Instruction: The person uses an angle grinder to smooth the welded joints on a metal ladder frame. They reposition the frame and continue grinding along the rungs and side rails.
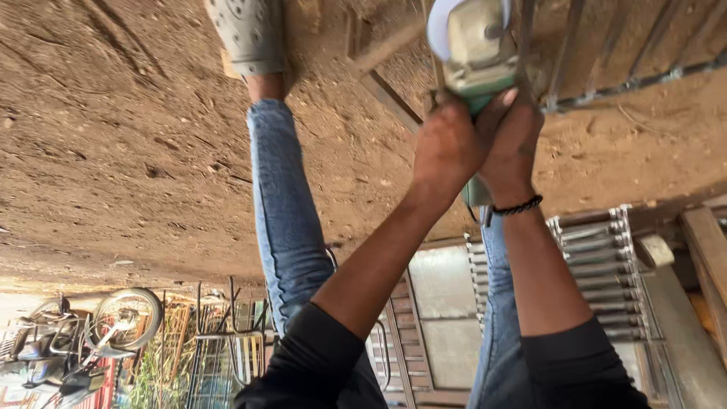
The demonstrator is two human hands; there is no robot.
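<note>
A worn green-and-grey handheld power grinder (475,45) is held low over bare, trodden brown earth (129,129), both hands being clenched together around its body, apparently so that the tool is steadied against a frame of thin grey metal bars (598,68) lying flat on the ground. The picture is seen upside down, the camera being tipped far forward on the bent-over person's head, which is why the ground fills the upper part and the yard beyond hangs below. The left hand (448,144) is wrapped tight around the nearer side of the tool, while the right hand (515,140), marked by a black beaded bracelet (518,206) at the wrist, is closed on the other side, the two grips pressed against one another as though for firm control. The grinder's pale round guard (454,23) is turned toward the bars; whether the disc touches them cannot be told, as that part is cut off by the edge of the view. Black sleeves are pushed back to the forearms. A leg in blue denim jeans (284,220) is planted just beside the work, ending in a grey perforated clog (248,34) set flat on the soil, seemingly for balance. Further welded metal grilles (602,265) are stacked nearby, and a parked motorcycle (83,333) is seen well apart.
</note>
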